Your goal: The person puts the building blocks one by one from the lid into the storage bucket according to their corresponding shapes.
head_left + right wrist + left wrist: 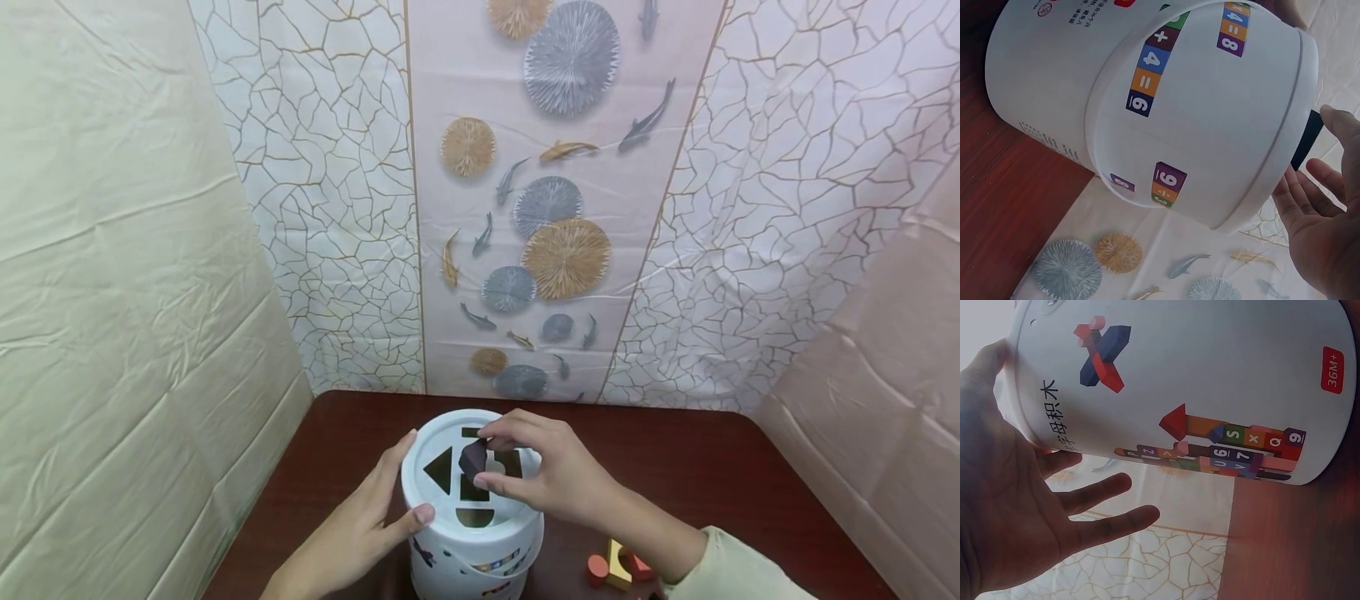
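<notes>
A white bucket [465, 562] with printed coloured blocks stands on the table. Its lid [441, 510] has several cut-out holes, among them a triangle and a half-round. Above the lid's middle, my right hand [551, 468] pinches a dark toy block [473, 459] between thumb and fingers. In the right wrist view this block [1307, 140] shows as a dark edge by the rim; its full shape is partly hidden. My left hand [363, 521] rests against the left side of the lid's rim. In the left wrist view, the left hand [1022, 512] has its fingers spread and fairly straight.
Right of the bucket lie a red round block [597, 570], a yellow block [618, 566] and a red block [641, 570], partly covered by the right forearm. The dark red table [645, 446] ends at a patterned cloth [517, 333] behind. Cloth also hangs at both sides.
</notes>
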### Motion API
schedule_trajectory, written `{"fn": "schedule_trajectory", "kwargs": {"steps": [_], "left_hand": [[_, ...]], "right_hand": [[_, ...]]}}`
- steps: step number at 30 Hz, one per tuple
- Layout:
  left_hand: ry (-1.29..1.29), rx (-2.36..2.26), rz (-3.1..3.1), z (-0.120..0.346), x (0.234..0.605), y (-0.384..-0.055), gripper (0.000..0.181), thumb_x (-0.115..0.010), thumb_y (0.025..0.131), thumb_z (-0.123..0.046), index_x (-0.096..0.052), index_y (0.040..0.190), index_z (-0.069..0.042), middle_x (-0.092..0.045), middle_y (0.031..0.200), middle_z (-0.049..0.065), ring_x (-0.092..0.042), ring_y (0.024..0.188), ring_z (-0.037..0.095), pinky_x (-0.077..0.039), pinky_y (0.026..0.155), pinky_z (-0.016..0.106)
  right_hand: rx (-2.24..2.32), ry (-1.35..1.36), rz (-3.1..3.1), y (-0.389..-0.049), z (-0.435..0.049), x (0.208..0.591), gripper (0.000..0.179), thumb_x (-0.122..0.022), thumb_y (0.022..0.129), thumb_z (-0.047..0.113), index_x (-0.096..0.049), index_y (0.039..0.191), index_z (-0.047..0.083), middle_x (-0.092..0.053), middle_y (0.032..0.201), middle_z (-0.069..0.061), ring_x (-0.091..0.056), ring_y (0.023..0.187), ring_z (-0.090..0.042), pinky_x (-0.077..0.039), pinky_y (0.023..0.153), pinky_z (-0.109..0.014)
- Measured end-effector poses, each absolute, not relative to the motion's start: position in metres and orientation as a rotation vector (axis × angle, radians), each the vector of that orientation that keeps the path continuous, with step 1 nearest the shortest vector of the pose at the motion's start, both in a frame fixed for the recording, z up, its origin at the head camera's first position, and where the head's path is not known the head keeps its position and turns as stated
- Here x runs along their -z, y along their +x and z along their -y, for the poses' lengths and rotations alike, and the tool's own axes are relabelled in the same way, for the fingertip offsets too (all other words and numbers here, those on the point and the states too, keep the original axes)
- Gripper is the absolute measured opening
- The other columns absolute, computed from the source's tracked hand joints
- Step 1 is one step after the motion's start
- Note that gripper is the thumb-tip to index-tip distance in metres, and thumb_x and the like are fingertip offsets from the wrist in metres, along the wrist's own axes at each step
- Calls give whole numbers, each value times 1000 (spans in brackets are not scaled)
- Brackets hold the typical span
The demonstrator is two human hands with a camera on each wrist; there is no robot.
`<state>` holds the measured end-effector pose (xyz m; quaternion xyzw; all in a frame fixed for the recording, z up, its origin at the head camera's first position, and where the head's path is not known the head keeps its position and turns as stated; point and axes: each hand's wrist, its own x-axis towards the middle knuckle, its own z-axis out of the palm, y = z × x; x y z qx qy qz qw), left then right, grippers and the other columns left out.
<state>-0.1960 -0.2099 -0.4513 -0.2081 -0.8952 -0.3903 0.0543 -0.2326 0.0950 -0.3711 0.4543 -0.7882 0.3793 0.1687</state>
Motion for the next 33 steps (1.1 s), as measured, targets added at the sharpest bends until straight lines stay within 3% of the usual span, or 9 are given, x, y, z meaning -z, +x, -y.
{"fn": "schedule_trajectory", "kwargs": {"steps": [9, 18, 26, 33], "left_hand": [[-631, 1207, 2716, 210, 452, -197, 93, -71, 105, -56, -9, 174, -52, -30, 180, -8, -37, 163, 24, -42, 123, 70], [-645, 1166, 2701, 211, 454, -196, 93, -72, 106, -53, -9, 175, -49, -31, 180, -9, -42, 161, 22, -48, 120, 64], [-671, 1157, 2684, 209, 454, -195, 94, -72, 106, -50, -9, 176, -47, -31, 179, -12, -42, 161, 20, -46, 124, 60], [-686, 1146, 2675, 209, 453, -196, 95, -72, 107, -49, -8, 176, -45, -31, 181, -6, -42, 161, 25, -47, 122, 64]], "right_hand": [[-1098, 1325, 2252, -232, -82, 370, 45, -95, 90, 17, -75, 130, 12, -77, 117, -2, -82, 101, -22, -67, 92, -33], [-1099, 1329, 2266, -234, -73, 374, 41, -93, 92, 20, -75, 128, 11, -77, 118, -3, -81, 102, -21, -68, 90, -36], [-1045, 1346, 2267, -236, -61, 379, 36, -92, 94, 25, -77, 123, 12, -78, 116, -1, -78, 100, -17, -67, 89, -34], [-1011, 1337, 2286, -238, -58, 376, 38, -94, 92, 25, -77, 123, 10, -79, 114, -2, -78, 101, -18, -67, 89, -33]]}}
